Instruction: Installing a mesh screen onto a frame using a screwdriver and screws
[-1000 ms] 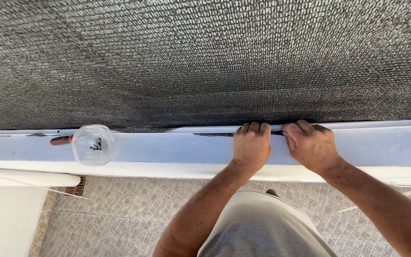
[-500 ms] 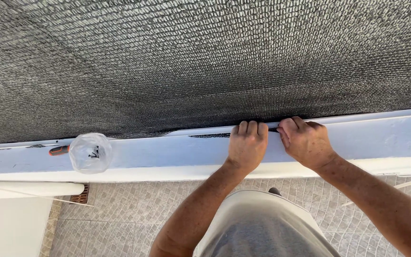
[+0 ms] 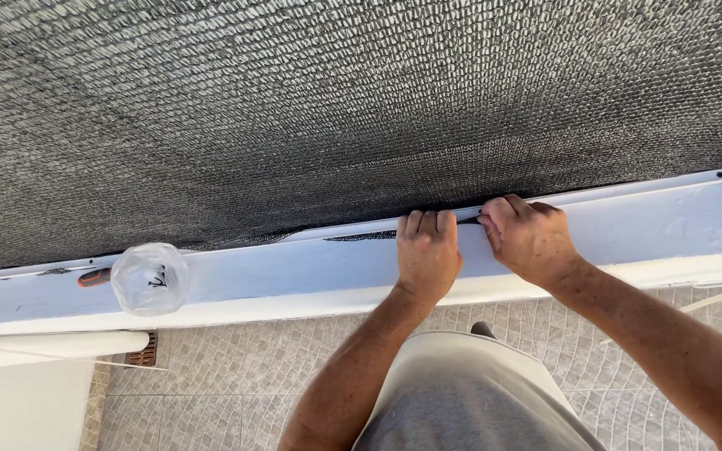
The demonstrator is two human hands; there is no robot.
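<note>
A dark grey woven mesh screen (image 3: 361,108) fills the upper view and meets a white ledge (image 3: 294,271). My left hand (image 3: 428,255) rests on the ledge with its fingertips curled onto the mesh's bottom edge (image 3: 361,235). Right beside it, my right hand (image 3: 528,238) pinches the same edge where it goes under a white strip (image 3: 645,188). Both hands press on the edge side by side, almost touching.
A clear plastic bag (image 3: 150,278) holding small dark parts lies on the ledge at left, next to an orange-handled tool (image 3: 94,276). Below is a tiled floor (image 3: 236,376) with a drain grate (image 3: 144,351), and a white block (image 3: 18,401) at bottom left.
The view has tilted and shifted slightly, so the ledge now slopes up to the right. Both hands stay on the mesh edge, a little further right along it.
</note>
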